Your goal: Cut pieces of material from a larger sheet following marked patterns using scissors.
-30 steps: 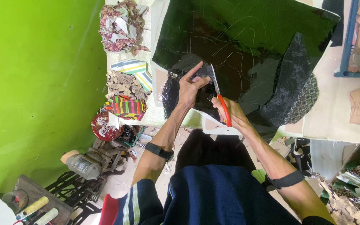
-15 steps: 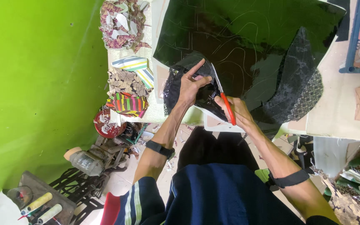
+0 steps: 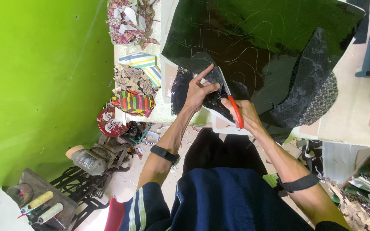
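Observation:
My left hand [image 3: 198, 92] holds up a piece of shiny black sheet material [image 3: 202, 64] at the near edge of the work table [image 3: 356, 124], index finger stretched along it. My right hand [image 3: 245, 113] grips red-handled scissors [image 3: 232, 105] whose blades point up into that black piece, right beside my left fingers. A large glossy black sheet [image 3: 270, 38] with faint chalk outlines lies spread on the table beyond. Black lace-like fabric [image 3: 313, 81] lies over its right part.
Colourful patterned fabric scraps [image 3: 135, 83] are piled along the table's left side by a bright green wall [image 3: 39, 77]. A round red tin [image 3: 110, 122], a machine frame [image 3: 91, 160] and thread spools [image 3: 43, 205] stand lower left. More patterned scraps [image 3: 365, 201] lie lower right.
The view has shifted slightly. My hands stay at the black piece, with the scissors still in it and my left fingers shifted a little along the edge.

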